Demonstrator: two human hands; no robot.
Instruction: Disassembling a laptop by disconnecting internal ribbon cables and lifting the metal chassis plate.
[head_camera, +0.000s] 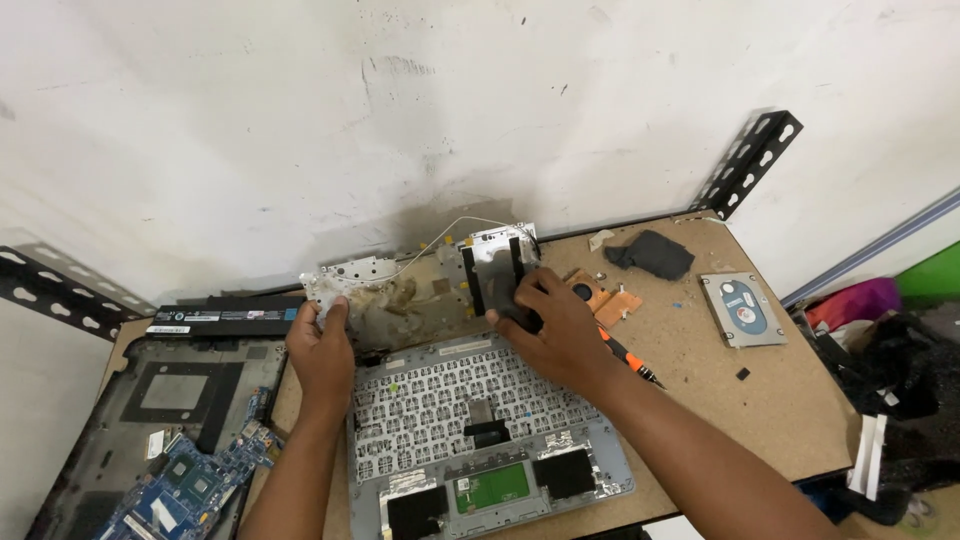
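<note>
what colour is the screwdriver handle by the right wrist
Orange and black, on the slim screwdriver beside the right hand; head view.

At your far right on the brown table (770, 400) lies a silver hard drive (742, 309), flat and well apart from the other parts. A dark grey cloth (652, 254) sits near the back edge, with a copper heat sink (602, 293) just left of it. An orange-handled screwdriver (628, 357) lies between them and you. To your left, a black battery pack (225, 319) rests against the wall, and a blue circuit board (195, 487) lies in a black laptop base (120, 420).
</note>
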